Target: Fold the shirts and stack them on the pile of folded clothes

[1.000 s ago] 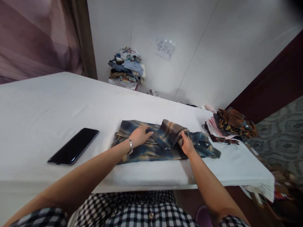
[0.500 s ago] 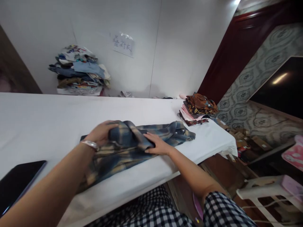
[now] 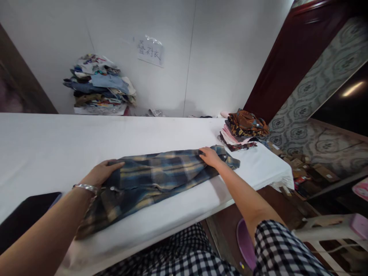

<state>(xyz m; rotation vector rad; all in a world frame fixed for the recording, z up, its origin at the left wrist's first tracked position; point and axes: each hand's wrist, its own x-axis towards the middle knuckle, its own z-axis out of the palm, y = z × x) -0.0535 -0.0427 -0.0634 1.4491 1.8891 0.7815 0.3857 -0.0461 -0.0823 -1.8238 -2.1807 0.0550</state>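
Note:
A blue, tan and dark plaid shirt (image 3: 161, 170) lies lengthwise in a long strip on the white-covered table (image 3: 71, 142). At its left end, my left hand (image 3: 100, 173) is closed on the fabric, the thumb lying over the cloth. Farther right, my right hand (image 3: 211, 156) rests on the strip close to its buttoned right end, fingers stretched out. Beyond that hand, part of what looks like the collar shows. The lower left of the shirt, beside my left wrist, lies rumpled near the front edge.
A pile of folded clothes (image 3: 245, 124) stands at the table's right end. Behind the table is a tall heap of garments (image 3: 99, 86). A dark flat object (image 3: 31, 211) lies at left, partly behind my forearm. A white stool (image 3: 324, 230) and purple basin (image 3: 245, 241) are below right.
The bunched upper layer of the shirt now lies flatter and spread lengthwise. My left hand has moved left and slightly down, my right hand right and up toward the far end.

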